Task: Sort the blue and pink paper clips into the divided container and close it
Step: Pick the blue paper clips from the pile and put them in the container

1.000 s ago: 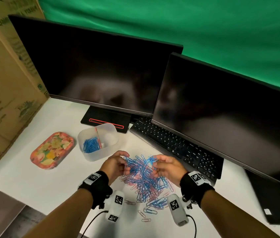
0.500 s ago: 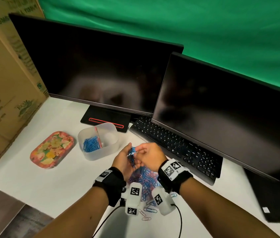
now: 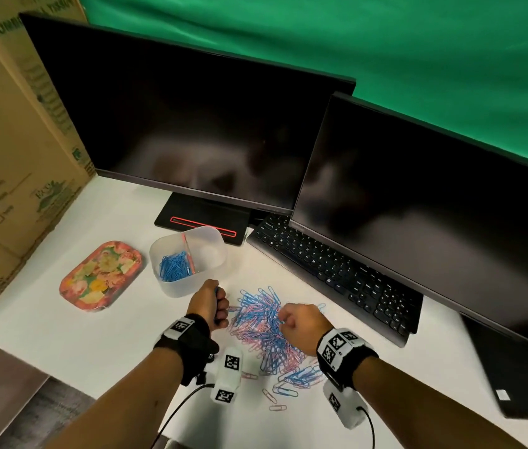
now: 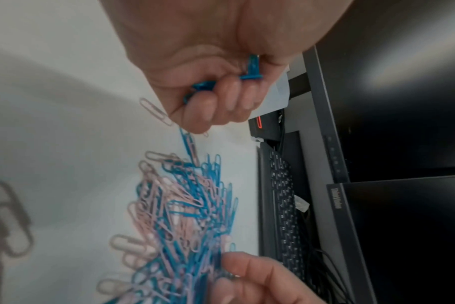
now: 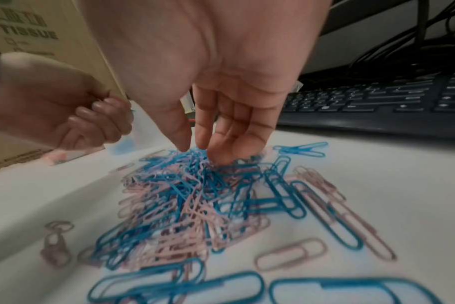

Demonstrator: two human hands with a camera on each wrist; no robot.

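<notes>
Left hand (image 3: 208,303) fisted round blue clips (image 4: 251,71), right hand (image 3: 301,322) reaching loose fingers into the pile (image 3: 266,332): light, slick, tangle-prone wire, likely best pinched singly at a loop.

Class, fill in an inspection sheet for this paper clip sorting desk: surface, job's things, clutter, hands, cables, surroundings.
Surface: white desk.
Job's things: mixed blue and pink clip pile; divided container open, blue clips in its left compartment; floral lid beside it.
Clutter: nothing seen.
Hands: left hand grips blue clips; right hand reaches into the pile.
Cables: wrist-camera cables.
Surroundings: two dark monitors, keyboard, cardboard boxes, green backdrop.
</notes>
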